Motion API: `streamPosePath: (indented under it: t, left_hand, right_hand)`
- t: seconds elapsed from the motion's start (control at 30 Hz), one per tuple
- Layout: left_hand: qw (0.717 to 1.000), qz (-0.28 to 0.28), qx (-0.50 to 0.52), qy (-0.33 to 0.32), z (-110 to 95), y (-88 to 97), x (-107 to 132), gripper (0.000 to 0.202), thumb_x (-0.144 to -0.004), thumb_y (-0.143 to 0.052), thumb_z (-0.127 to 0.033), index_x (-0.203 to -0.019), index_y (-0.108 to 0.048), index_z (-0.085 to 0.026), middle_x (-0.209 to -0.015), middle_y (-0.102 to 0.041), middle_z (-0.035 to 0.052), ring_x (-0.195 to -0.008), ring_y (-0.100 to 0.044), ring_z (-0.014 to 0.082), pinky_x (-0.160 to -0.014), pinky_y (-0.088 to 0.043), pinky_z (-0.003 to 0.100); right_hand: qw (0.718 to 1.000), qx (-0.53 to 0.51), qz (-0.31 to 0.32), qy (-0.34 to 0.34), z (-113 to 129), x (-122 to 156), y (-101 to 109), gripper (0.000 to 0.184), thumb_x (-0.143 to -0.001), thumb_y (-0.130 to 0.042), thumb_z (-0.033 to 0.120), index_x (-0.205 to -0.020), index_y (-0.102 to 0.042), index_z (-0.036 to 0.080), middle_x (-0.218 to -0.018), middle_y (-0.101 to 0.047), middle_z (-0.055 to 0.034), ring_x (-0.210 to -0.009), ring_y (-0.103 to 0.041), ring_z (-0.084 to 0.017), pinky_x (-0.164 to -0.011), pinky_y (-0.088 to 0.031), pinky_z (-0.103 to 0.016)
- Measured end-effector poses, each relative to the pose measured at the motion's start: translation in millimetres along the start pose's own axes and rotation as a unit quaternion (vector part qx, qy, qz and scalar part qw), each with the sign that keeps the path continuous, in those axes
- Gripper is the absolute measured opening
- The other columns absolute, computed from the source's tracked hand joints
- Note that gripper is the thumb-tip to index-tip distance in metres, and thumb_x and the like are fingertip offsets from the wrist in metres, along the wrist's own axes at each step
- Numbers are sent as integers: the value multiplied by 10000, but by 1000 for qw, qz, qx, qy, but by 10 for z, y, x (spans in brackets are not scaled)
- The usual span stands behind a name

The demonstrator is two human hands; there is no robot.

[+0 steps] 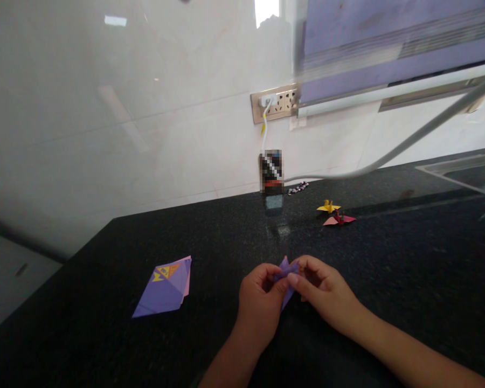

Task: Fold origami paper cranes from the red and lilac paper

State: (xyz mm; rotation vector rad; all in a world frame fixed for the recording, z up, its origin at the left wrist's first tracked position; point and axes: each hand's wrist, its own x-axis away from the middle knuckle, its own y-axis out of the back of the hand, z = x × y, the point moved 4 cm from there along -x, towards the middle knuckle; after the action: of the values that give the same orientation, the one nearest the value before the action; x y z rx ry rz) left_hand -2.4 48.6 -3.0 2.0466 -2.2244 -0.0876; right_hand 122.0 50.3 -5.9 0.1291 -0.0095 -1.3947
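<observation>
A small folded purple paper piece [285, 272] is held between both hands above the black stone counter [210, 237]. My left hand [260, 302] pinches its left side with curled fingers. My right hand [322, 288] pinches its right side, thumb pressed on the paper. Much of the paper is hidden by the fingers. A larger folded purple paper [165, 288] with a yellow and orange patch and a pink edge lies flat on the counter to the left, apart from both hands.
A yellow origami crane [328, 206] and a red one [339, 219] sit farther back on the right. A phone [271, 172] leans on the tiled wall, its white cable plugged into a socket strip [275, 103]. A white hose [408, 141] crosses right.
</observation>
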Motion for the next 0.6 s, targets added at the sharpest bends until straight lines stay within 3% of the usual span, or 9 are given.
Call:
streamPosePath:
  t: [0.23, 0.4, 0.6]
  left_hand:
    - [995, 17, -71, -64, 10, -34, 43, 223, -721, -527, -163, -941, -518, -199, -740, -586, 11, -650, -543, 131, -582, -395, 230]
    - [994, 23, -84, -62, 43, -42, 40, 246, -734, -527, -194, -977, -492, -209, -679, -557, -14, -586, -521, 111, -528, -377, 210]
    - [998, 37, -24, -39, 32, -52, 35, 268, -702, -563, -175, -954, -473, -194, -636, -535, -33, -556, -503, 95, -502, -369, 190]
  right_hand:
    - [998, 44, 14, 44, 9, -27, -6, 33, -708, -583, 201, -735, -574, 184, -751, -532, -10, -687, -514, -135, -614, -428, -247]
    - [998, 33, 16, 43, 33, -28, -5, 49, -726, -568, 216, -706, -595, 179, -717, -536, -8, -686, -518, -140, -636, -426, -260]
    - [1000, -9, -1, 18, 40, -15, 7, 91, -739, -560, 235, -684, -594, 171, -679, -513, 3, -620, -490, -113, -565, -398, -227]
